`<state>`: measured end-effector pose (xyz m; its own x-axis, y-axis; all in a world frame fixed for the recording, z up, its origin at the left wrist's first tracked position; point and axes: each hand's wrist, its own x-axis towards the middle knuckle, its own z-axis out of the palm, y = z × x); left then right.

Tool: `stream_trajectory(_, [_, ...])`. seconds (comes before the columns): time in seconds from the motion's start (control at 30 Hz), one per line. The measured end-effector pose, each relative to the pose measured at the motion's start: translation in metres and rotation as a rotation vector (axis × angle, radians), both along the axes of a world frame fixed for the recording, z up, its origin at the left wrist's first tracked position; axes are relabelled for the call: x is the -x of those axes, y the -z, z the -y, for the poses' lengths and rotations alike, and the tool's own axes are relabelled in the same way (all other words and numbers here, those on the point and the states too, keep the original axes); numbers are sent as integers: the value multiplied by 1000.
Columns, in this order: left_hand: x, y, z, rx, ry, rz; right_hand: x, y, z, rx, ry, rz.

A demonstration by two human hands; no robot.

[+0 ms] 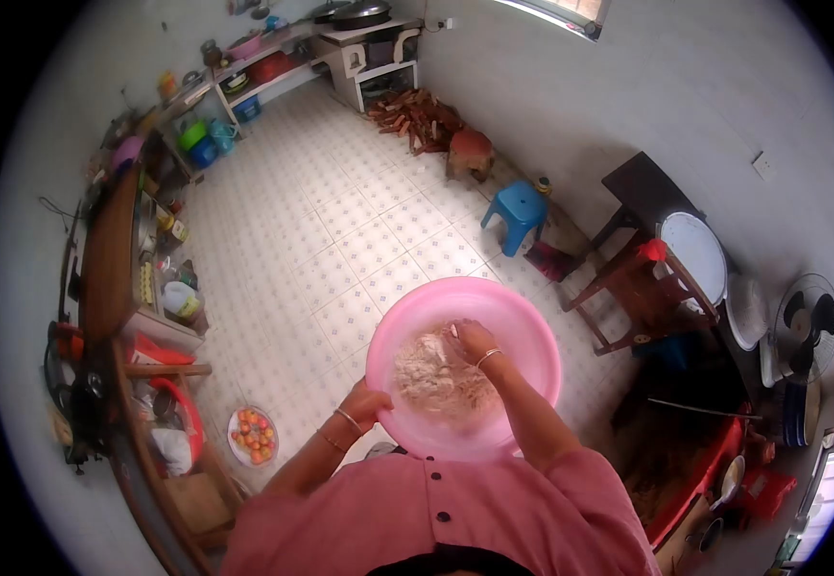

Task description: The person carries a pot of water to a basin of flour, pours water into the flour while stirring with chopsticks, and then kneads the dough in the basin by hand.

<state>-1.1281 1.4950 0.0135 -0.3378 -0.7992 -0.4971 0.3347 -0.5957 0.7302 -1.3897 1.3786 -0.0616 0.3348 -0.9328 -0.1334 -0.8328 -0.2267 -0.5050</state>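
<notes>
A large pink basin (523, 331) is at the front of my body, with a pale, floury, lumpy mixture (436, 374) in its bottom. My left hand (367, 401) grips the basin's left rim, its fingers wrapped round the edge. Inside the basin, my right hand (473, 342) is at the upper right edge of the mixture, fingers curled and bent down toward it. Some pale mixture shows at its fingertips; what lies within the fingers is hidden.
A plate of red and yellow fruit (253, 437) lies at the lower left, beside a wooden cabinet (110, 259). Ahead are a blue stool (518, 209) and firewood (417, 117). A wooden chair (647, 298) and a fan (809, 326) stand at the right.
</notes>
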Motion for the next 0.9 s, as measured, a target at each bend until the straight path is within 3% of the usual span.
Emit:
stream_trajectory(0.23, [-24,1,154,-17,-49,101,-32,-7,165,3,5,9])
stream_trajectory(0.37, [-38,18,259,-18,-32,32,-42,11,254,-12,0,-15])
stream_trajectory(0.53, [-54,32,434,-25,111,-3,-37,21,389,4,132,-11])
stream_trajectory(0.63, [-58,-1,531,18,172,-6,-30,-5,473,118,215,15])
stream_trajectory(0.83, [-40,-10,680,19,396,43,-12,-23,559,146,451,-19])
stream_trajectory(0.9, [-23,-6,716,10,424,32,-1,-15,574,35,563,-1])
